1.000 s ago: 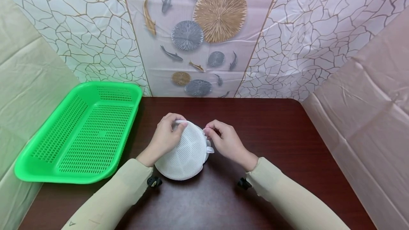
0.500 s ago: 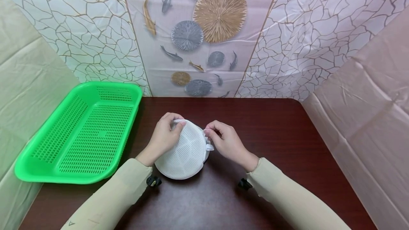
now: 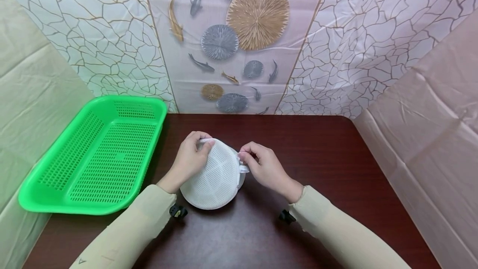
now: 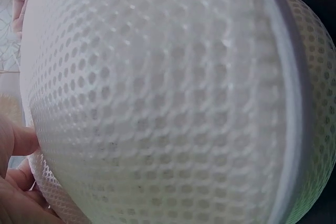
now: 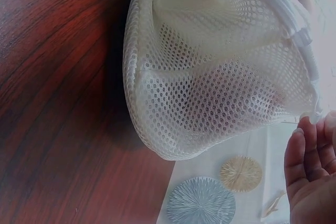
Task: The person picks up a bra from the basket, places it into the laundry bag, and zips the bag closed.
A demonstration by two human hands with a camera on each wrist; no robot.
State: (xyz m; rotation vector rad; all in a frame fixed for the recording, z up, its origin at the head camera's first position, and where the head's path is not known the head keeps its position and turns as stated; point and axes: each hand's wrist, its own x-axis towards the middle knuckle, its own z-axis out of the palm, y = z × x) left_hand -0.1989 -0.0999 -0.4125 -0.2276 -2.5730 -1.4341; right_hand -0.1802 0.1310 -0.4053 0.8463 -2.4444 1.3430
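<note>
A round white mesh laundry bag point(image 3: 214, 179) stands on the table, its flat face toward me. My left hand point(image 3: 191, 159) grips its upper left rim, thumb on the front face and fingers behind. At the upper right edge, my right hand point(image 3: 264, 165) pinches a small bit of the bag's trim; the fingertips hide what exactly. Just below them a white fabric loop point(image 3: 244, 169) sticks out. In the right wrist view the mesh side point(image 5: 210, 93) bulges, and the right fingers point(image 5: 296, 156) meet the edge at a corner. Mesh fills most of the left wrist view.
A green plastic basket point(image 3: 119, 157) with slotted walls stands at the left of the dark red-brown table point(image 3: 321, 148). Patterned cloth point(image 3: 257, 74) hangs behind the table's back edge. Beige cloth walls point(image 3: 429, 107) close in both sides.
My left hand has shifted slightly left with the bag's upper rim. The fabric loop has risen a little toward my right hand, which has stayed nearly still.
</note>
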